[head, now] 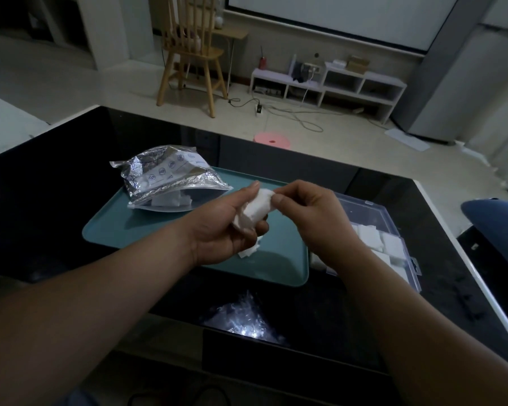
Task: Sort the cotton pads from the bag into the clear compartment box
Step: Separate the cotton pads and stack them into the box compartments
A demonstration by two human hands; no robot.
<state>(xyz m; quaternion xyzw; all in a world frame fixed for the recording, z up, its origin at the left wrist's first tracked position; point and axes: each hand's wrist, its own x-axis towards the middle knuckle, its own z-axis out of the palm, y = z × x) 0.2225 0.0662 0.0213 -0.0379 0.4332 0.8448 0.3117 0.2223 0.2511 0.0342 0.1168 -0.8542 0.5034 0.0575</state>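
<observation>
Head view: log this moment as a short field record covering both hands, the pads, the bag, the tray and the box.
left hand: holds a wad of cotton pads above the tray
right hand: pinches the wad's upper end
bag: silver, lying on the far left of the teal tray, white pads showing at its near edge
loose pad: on the tray, under the left hand
compartment box: clear, right of the tray, with stored pads inside
</observation>
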